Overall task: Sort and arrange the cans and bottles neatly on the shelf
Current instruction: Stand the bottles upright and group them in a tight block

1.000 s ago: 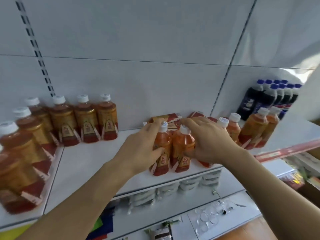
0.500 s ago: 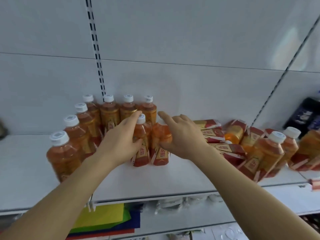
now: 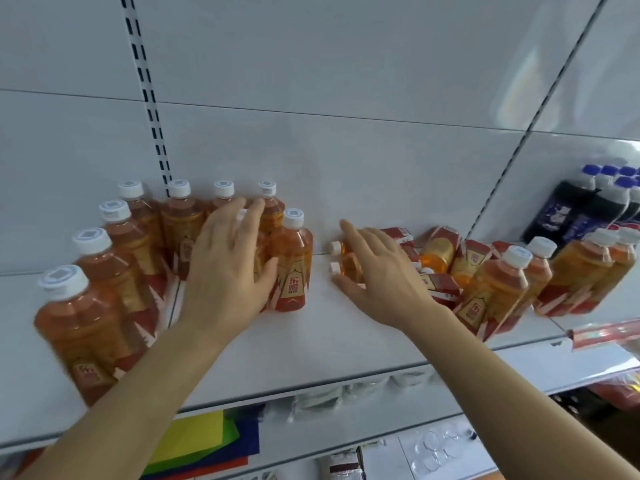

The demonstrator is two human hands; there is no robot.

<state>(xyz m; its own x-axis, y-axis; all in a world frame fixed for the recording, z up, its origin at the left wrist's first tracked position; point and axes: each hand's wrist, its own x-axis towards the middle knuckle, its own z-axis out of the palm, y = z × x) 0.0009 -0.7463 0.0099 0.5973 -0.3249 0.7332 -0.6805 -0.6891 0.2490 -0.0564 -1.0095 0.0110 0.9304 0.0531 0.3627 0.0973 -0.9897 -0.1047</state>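
Observation:
Several amber tea bottles with white caps and red labels stand in rows at the left of the white shelf (image 3: 332, 344). My left hand (image 3: 228, 268) is spread open against this group, its thumb beside an upright tea bottle (image 3: 292, 265) at the group's right end; another bottle is mostly hidden behind the palm. My right hand (image 3: 377, 278) hovers open over two tea bottles lying on their sides (image 3: 346, 261), caps pointing left, thumb just below them. More tea bottles lie toppled (image 3: 440, 254) behind it, and others lean upright (image 3: 495, 292) to the right.
Dark cola bottles with blue caps (image 3: 585, 209) stand at the far right, behind a slanted upright divider (image 3: 498, 188). A red price strip (image 3: 606, 332) runs along the right shelf edge. Coloured sheets (image 3: 204, 441) and packaged goods lie on the lower shelf.
Both hands have let go of the two bottles they carried left; these now stand with the left group. My right hand has moved right onto the lying bottles.

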